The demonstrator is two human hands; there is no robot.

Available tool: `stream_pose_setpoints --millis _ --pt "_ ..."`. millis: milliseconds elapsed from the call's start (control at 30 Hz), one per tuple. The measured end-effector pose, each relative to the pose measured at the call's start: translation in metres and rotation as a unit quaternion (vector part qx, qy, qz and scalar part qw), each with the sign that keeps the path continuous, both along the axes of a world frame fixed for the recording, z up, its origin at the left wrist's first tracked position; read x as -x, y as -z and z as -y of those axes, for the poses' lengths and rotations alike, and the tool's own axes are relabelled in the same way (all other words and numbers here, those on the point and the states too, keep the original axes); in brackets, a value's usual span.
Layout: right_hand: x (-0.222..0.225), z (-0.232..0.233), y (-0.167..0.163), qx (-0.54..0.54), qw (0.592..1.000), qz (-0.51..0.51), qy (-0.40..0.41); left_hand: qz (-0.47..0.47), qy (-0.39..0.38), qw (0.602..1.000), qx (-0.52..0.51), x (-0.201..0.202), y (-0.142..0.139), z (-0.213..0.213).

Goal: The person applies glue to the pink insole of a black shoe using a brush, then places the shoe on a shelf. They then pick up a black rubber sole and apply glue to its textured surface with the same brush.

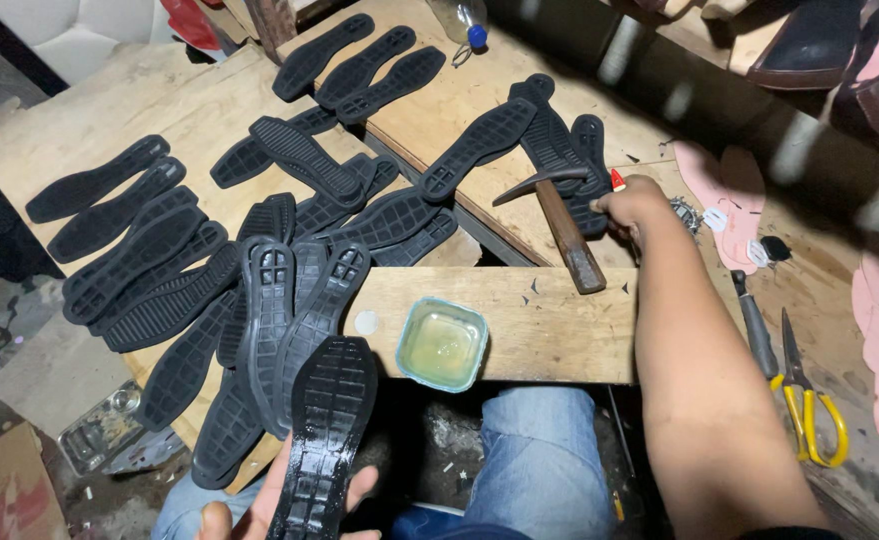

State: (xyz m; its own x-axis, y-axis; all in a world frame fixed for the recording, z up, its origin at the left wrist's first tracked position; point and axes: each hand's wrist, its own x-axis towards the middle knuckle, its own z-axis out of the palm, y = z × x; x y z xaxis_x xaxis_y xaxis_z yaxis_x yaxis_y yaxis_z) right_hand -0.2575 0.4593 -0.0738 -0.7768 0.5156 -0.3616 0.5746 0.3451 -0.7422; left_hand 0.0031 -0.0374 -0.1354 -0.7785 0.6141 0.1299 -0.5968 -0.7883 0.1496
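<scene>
On plank, tub (442, 343) of glue

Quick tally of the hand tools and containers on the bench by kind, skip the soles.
Wooden-handled hammer: 1
Yellow-handled scissors: 1
Grey-handled tool: 1
Square teal tub of pale liquid: 1
Clear plastic bottle with blue cap: 1
Total: 5

No packages, labels, signs or screens here.

A person seen from above: bare right forearm (699, 380) at lower right, a dark sleeve edge at the bottom corner, faded blue jeans (539, 450) over the knees at bottom centre.
</scene>
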Motion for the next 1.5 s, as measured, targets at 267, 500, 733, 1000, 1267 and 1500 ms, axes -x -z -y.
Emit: stream_pose_setpoints --millis 267,500,733,1000,1267,1500 --pt "-0.02 -0.008 -0.015 -0.324 0.936 -0.032 -0.135 -0.009 -0.007 0.995 0.104 0.013 -0.049 -0.03" --pt "-0.19 0.115 -0.026 0.206 0.93 -0.149 -0.267 -0.109 -0.128 0.962 0.216 0.031 -0.1 -0.085" --pt "-0.284 0.209 -0.015 0.305 0.85 -0.298 -0.311 -0.216 -0.218 0.916 0.26 0.028 -0.12 -0.126" --pt "-0.289 0.219 -0.018 0.301 0.874 -0.299 -0.237 -0.345 -0.228 0.82 0.395 0.007 -0.114 -0.12" --pt "-0.281 0.194 -0.025 0.53 0.816 -0.207 -0.1 -0.326 -0.148 0.848 0.391 0.014 -0.119 -0.108" --pt "-0.251 0.12 -0.027 0.545 0.794 -0.267 -0.046 -0.248 -0.15 0.869 0.401 -0.005 -0.051 -0.047"
